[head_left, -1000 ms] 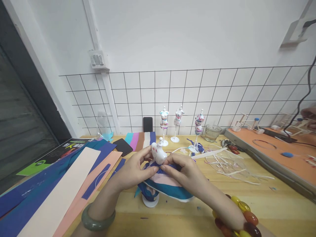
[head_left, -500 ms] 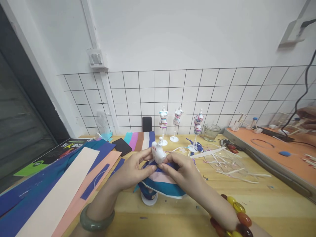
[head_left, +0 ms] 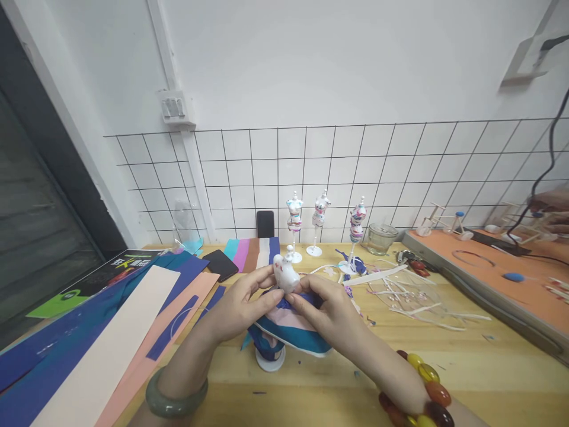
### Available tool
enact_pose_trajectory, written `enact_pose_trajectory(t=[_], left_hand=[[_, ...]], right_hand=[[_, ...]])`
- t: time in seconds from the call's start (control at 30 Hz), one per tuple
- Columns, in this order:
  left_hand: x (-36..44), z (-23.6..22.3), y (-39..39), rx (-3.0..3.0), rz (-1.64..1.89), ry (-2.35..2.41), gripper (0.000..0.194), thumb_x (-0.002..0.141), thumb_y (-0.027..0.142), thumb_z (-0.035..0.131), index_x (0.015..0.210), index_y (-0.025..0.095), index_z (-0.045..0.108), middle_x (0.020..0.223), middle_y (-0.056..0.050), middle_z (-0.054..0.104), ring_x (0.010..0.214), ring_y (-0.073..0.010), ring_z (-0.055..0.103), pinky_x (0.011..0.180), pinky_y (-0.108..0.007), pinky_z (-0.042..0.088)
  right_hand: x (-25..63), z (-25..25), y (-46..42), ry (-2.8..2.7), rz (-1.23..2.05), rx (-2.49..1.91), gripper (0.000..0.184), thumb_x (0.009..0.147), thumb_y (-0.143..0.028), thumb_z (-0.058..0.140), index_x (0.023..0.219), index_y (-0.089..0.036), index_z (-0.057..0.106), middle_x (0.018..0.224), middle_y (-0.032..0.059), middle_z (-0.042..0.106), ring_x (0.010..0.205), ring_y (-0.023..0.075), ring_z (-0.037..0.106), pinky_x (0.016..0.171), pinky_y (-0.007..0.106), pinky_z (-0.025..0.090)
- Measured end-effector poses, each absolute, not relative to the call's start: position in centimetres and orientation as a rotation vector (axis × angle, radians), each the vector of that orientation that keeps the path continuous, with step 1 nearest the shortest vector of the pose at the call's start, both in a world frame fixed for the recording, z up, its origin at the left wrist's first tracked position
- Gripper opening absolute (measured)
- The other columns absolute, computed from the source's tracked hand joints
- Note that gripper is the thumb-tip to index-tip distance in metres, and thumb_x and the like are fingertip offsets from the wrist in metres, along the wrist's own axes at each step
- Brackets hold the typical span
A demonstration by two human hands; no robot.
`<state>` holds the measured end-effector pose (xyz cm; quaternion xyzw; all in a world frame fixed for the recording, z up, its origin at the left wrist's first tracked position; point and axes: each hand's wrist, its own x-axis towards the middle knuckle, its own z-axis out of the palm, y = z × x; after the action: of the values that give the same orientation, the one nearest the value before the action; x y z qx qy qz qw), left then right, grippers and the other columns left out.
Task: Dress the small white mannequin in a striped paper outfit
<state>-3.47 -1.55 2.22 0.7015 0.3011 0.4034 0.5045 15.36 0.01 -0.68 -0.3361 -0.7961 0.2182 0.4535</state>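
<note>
Between 2 hands (head_left: 249, 305) (head_left: 331, 308), above the wooden table (head_left: 311, 394): a mannequin (head_left: 287, 276).

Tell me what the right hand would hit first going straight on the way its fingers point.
The right hand would meet the small white mannequin first, at its waist; the fingertips already seem to touch it. The left hand looks next, though depth is hard to judge.

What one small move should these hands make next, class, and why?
Probably a light press of both thumbs, easing the bunched blue cloth snugly against the small white dress form: the left hand and right hand already meet at its waist, while the striped skirt flares out below.
</note>
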Motion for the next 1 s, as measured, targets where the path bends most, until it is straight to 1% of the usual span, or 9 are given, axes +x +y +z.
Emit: enact_pose_trajectory(t=[0.1,0.2,0.33,0.47,0.6,0.67,0.77,0.9,1.0], left_hand=[[-3.01,2.28,-1.65,1.679,1.02,0.794,0.044,0.086,0.027,0.061,0.128,0.019,0.052,0.132,-0.009,0.057,0.124,-0.0273,0.05,0.102,-0.037,0.042],[-2.67,2.34,-1.77,1.684,1.054,0.861,0.043,0.081,0.024,0.068,0.122,0.019,0.058,0.123,-0.008,0.064,0.118,-0.0263,0.056,0.097,-0.034,0.045],[-2.8,2.19,-1.68,1.678,1.056,0.9,0.044,0.08,0.022,0.068,0.122,0.021,0.057,0.124,-0.007,0.064,0.118,-0.0254,0.056,0.097,-0.034,0.046],[-3.36,2.11,-1.55,1.751,1.029,0.889,0.048,0.082,0.023,0.065,0.129,0.023,0.052,0.131,-0.007,0.059,0.124,-0.027,0.05,0.102,-0.039,0.042],[-3.56,2.26,-1.82,1.78,0.97,0.915,0.055,0.081,0.025,0.065,0.133,0.023,0.048,0.135,-0.009,0.055,0.128,-0.0306,0.044,0.103,-0.044,0.042],[-3.4,2.31,-1.98,1.755,0.96,0.952,0.057,0.081,0.024,0.064,0.135,0.025,0.045,0.136,-0.008,0.054,0.13,-0.0312,0.042,0.101,-0.043,0.044],[-3.06,2.33,-2.03,1.735,0.987,0.958,0.053,0.082,0.019,0.062,0.133,0.026,0.047,0.134,-0.006,0.056,0.129,-0.0289,0.044,0.101,-0.04,0.044],[-2.98,2.18,-1.8,1.721,1.012,0.904,0.048,0.082,0.013,0.059,0.129,0.024,0.052,0.131,-0.005,0.058,0.126,-0.0258,0.048,0.102,-0.036,0.042],[-3.19,1.86,-1.64,1.689,1.017,0.923,0.051,0.083,0.013,0.059,0.131,0.022,0.048,0.132,-0.007,0.058,0.127,-0.0261,0.047,0.102,-0.036,0.042]], right_hand=[[15.3,-0.63,0.04,-1.955,0.635,-0.84,0.012,0.084,-0.025,0.059,0.074,-0.019,0.057,0.07,-0.0005,0.061,0.065,0.0143,0.055,0.062,0.026,0.041],[15.29,-0.54,0.23,-1.936,0.792,-0.814,0.014,0.084,-0.026,0.059,0.073,-0.019,0.057,0.069,-0.0014,0.06,0.065,0.0134,0.055,0.06,0.024,0.041],[15.48,-0.32,0.47,-1.931,0.907,-0.773,0.01,0.085,-0.026,0.059,0.078,-0.019,0.061,0.075,-0.0003,0.064,0.071,0.0139,0.058,0.065,0.024,0.044],[15.76,-0.18,0.48,-1.967,0.879,-0.782,0.005,0.083,-0.021,0.06,0.083,-0.02,0.065,0.081,0.0008,0.066,0.076,0.0147,0.059,0.069,0.026,0.045],[15.83,-0.22,0.34,-1.98,0.836,-0.782,0.004,0.082,-0.018,0.061,0.082,-0.02,0.065,0.078,0.0001,0.066,0.074,0.0141,0.059,0.067,0.026,0.045],[15.8,-0.22,0.25,-1.984,0.817,-0.785,0.004,0.083,-0.019,0.061,0.082,-0.02,0.064,0.078,0.0002,0.067,0.073,0.0143,0.059,0.066,0.026,0.046],[15.74,-0.13,0.16,-1.993,0.785,-0.777,0.005,0.084,-0.02,0.059,0.082,-0.02,0.064,0.078,0.0009,0.067,0.073,0.0151,0.06,0.066,0.027,0.047],[15.75,0.12,0.09,-2.021,0.757,-0.765,0.012,0.087,-0.023,0.055,0.079,-0.02,0.063,0.076,0.0007,0.066,0.072,0.0149,0.059,0.065,0.026,0.046],[15.82,0.18,0.1,-2.037,0.74,-0.767,0.015,0.089,-0.023,0.054,0.078,-0.02,0.063,0.076,0.0003,0.066,0.072,0.0143,0.059,0.066,0.026,0.046]])
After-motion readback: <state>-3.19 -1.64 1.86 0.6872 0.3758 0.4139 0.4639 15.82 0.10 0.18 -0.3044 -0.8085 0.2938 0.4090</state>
